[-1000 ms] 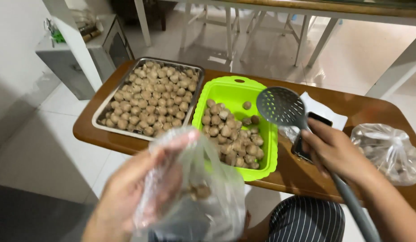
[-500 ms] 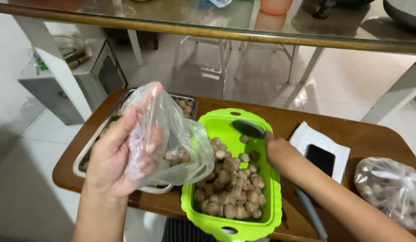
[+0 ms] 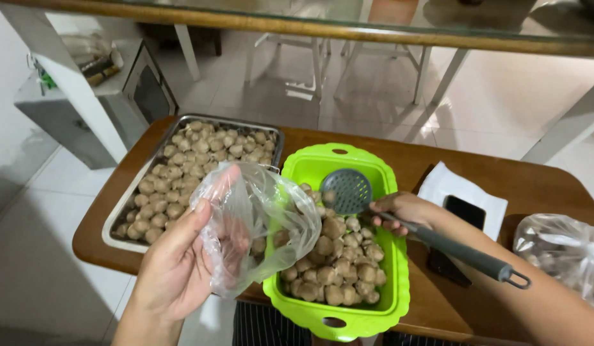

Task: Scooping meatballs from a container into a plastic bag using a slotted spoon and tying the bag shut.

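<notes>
My left hand (image 3: pixel 178 266) has its grip closed round a clear plastic bag (image 3: pixel 258 224), held open w/ a few brown balls already inside, hanging just over the left edge of the green basket (image 3: pixel 338 160). Right hand (image 3: pixel 406 211) is wrapped tight on the dark handle of a slotted skimmer (image 3: pixel 347 191), head sitting over the pile of balls (image 3: pixel 338 263) in the basket. To do this scoop well, I reckon: keep the bag mouth wide & close to the basket rim, load the skimmer modestly, tip slow so nothing rolls onto the counter (image 3: pixel 540 186). Metal tray (image 3: pixel 127 205) of more balls sits just left; phone (image 3: pixel 463 211) on a white napkin and a 2nd filled bag (image 3: pixel 559 250) to the right.
</notes>
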